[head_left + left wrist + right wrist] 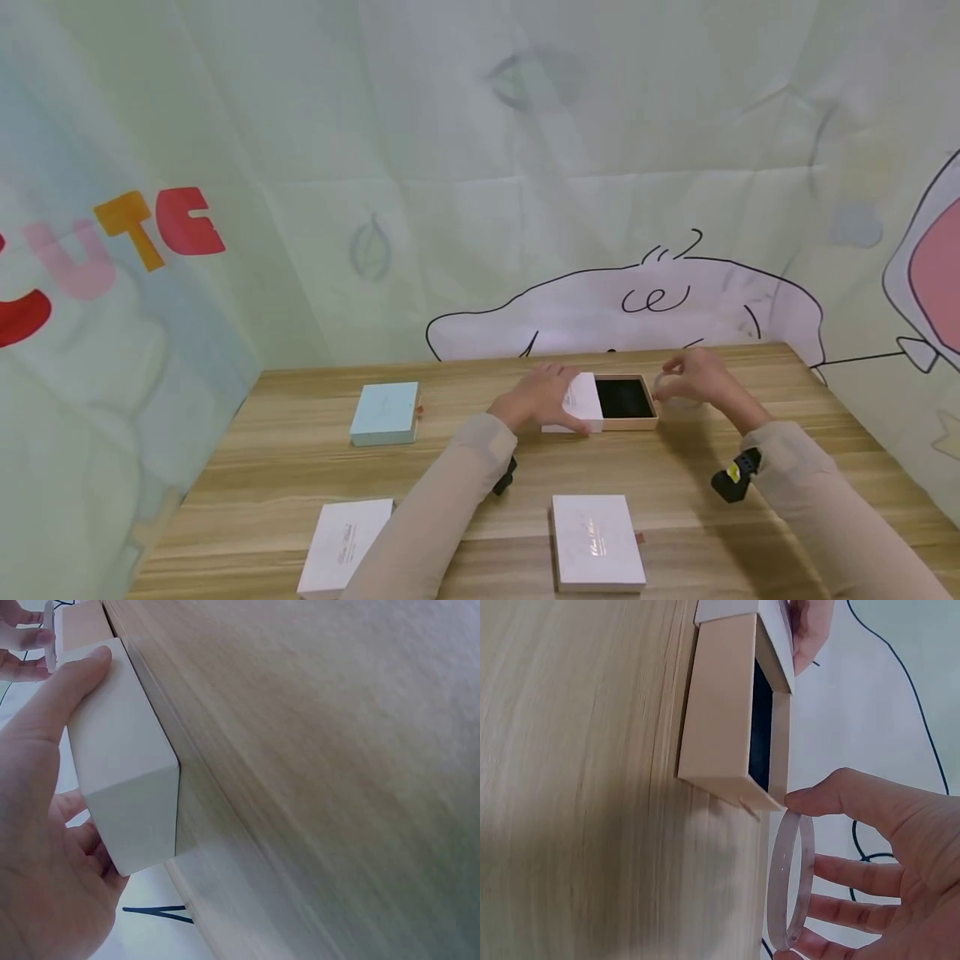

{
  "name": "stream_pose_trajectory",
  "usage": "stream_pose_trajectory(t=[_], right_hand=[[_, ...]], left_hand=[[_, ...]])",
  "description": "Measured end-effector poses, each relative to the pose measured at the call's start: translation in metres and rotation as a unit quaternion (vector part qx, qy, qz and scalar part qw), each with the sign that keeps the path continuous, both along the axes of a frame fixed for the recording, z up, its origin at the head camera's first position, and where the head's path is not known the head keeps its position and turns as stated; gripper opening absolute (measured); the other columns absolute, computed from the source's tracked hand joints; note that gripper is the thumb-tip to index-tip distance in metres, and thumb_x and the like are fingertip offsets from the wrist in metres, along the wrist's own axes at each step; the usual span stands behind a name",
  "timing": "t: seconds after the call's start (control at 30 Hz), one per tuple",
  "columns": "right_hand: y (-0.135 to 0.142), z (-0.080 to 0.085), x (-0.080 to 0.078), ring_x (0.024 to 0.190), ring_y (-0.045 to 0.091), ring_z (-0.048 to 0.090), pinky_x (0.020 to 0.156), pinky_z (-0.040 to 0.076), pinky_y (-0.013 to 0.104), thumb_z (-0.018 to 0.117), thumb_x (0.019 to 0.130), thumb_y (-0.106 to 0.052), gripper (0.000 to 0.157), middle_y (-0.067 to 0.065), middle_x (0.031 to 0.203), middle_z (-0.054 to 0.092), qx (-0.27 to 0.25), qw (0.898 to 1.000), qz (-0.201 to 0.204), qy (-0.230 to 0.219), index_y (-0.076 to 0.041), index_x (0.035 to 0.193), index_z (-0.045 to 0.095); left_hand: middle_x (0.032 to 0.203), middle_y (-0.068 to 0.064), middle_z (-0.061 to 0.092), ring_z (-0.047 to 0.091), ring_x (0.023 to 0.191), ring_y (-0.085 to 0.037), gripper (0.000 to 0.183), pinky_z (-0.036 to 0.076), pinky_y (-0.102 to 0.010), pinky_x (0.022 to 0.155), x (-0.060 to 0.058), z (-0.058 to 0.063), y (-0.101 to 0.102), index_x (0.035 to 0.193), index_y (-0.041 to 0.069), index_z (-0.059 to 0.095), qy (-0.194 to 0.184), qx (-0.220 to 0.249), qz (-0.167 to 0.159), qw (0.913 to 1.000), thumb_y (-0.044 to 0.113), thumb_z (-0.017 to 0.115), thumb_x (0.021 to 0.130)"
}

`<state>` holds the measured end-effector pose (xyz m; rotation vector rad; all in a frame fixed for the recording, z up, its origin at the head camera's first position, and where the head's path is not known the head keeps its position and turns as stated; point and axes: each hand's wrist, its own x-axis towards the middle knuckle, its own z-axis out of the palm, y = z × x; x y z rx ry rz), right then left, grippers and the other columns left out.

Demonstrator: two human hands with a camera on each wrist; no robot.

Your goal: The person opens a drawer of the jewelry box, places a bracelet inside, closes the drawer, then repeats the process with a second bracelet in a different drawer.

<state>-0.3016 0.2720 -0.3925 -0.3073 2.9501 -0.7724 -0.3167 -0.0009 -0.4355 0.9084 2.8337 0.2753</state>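
A white gift box (585, 398) lies at the back of the table, its tan drawer (716, 705) pulled out to the right with a black lining (624, 398) showing. My left hand (542, 395) grips the box's white sleeve, thumb along the near side and fingers on the far side, as the left wrist view shows. Just right of the drawer, my right hand (697, 379) holds a translucent pale bangle (780, 885) between thumb and fingers. The bangle stands on edge near the drawer's end, where a small ribbon tab (748, 808) sticks out.
A light blue box (386, 412) with a ribbon tab sits at the back left. Nearer me are two white boxes, one at the front left (341, 542), partly behind my left sleeve, and one at the front middle (597, 542). A printed cloth (465, 167) hangs behind the table.
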Motion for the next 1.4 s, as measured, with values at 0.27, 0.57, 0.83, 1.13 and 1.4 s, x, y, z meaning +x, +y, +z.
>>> stream_pose_trajectory(t=[0.27, 0.57, 0.83, 1.13, 1.4], right_hand=[[-0.010, 0.001, -0.001, 0.086, 0.035, 0.057, 0.068, 0.048, 0.040, 0.082, 0.074, -0.019, 0.051, 0.025, 0.098, 0.064, -0.008, 1.000, 0.017, -0.003, 0.013, 0.110, 0.068], [-0.021, 0.001, -0.002, 0.089, 0.035, 0.055, 0.069, 0.049, 0.041, 0.082, 0.074, -0.020, 0.050, 0.024, 0.101, 0.062, -0.015, 1.000, 0.013, -0.015, 0.010, 0.111, 0.069], [-0.030, -0.001, -0.004, 0.093, 0.036, 0.055, 0.074, 0.050, 0.045, 0.085, 0.074, -0.020, 0.049, 0.025, 0.105, 0.062, -0.013, 1.000, 0.020, -0.016, 0.009, 0.111, 0.070], [-0.037, -0.001, -0.008, 0.097, 0.036, 0.056, 0.079, 0.049, 0.046, 0.087, 0.074, -0.021, 0.050, 0.024, 0.108, 0.063, -0.014, 0.999, 0.027, -0.022, 0.008, 0.112, 0.070], [-0.042, -0.005, -0.012, 0.092, 0.032, 0.057, 0.073, 0.052, 0.039, 0.087, 0.074, -0.019, 0.050, 0.023, 0.106, 0.062, -0.033, 0.998, 0.039, -0.031, 0.008, 0.113, 0.070]], left_hand=[[0.155, -0.007, 0.038, 0.035, 0.141, -0.023, 0.106, 0.028, -0.037, 0.114, 0.001, -0.001, -0.001, 0.156, 0.013, 0.032, -0.002, -0.002, -0.003, 1.0000, 0.070, 0.072, 0.076], [0.156, -0.007, 0.037, 0.034, 0.141, -0.023, 0.106, 0.026, -0.038, 0.115, 0.002, -0.002, -0.002, 0.156, 0.013, 0.031, -0.003, -0.003, -0.003, 1.0000, 0.069, 0.072, 0.077], [0.154, -0.008, 0.039, 0.037, 0.138, -0.022, 0.105, 0.028, -0.037, 0.114, 0.002, -0.002, -0.002, 0.156, 0.013, 0.032, -0.002, 0.001, -0.002, 1.0000, 0.070, 0.072, 0.076], [0.153, -0.007, 0.041, 0.039, 0.135, -0.022, 0.105, 0.030, -0.036, 0.112, 0.000, -0.004, -0.002, 0.156, 0.014, 0.032, -0.002, 0.003, -0.003, 1.0000, 0.069, 0.073, 0.076], [0.152, -0.007, 0.041, 0.040, 0.132, -0.021, 0.105, 0.033, -0.036, 0.110, -0.003, -0.004, -0.001, 0.156, 0.014, 0.031, -0.001, 0.003, -0.003, 1.0000, 0.070, 0.072, 0.076]])
